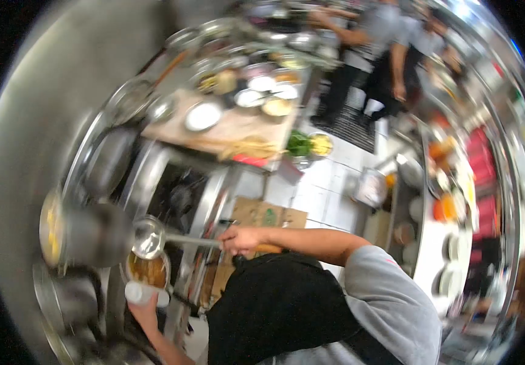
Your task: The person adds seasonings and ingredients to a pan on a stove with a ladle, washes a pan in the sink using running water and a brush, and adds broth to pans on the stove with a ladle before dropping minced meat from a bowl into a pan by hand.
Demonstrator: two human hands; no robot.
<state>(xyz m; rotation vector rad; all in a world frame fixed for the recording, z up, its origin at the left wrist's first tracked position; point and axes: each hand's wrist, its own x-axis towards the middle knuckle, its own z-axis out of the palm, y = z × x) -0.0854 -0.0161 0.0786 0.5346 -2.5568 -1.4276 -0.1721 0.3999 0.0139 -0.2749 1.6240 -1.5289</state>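
Around the ladle [148, 237]'s long handle, the right hand [238, 240] has its fingers wrapped tight. Left hand [146, 311] has its fingers clamped on a white container [145, 295], pretty blurry tbh. Ladle's bowl is just beside a pan of golden-brown food [148, 271], looks like over its rim. Burner [180, 190] sits nearby, then a wooden counter [174, 129] loaded with bowls [203, 116].

A busy commercial kitchen is shown by the gas range [180, 188], the large stockpot [95, 234], stacked plates [451, 281] and aproned co-workers [390, 55].
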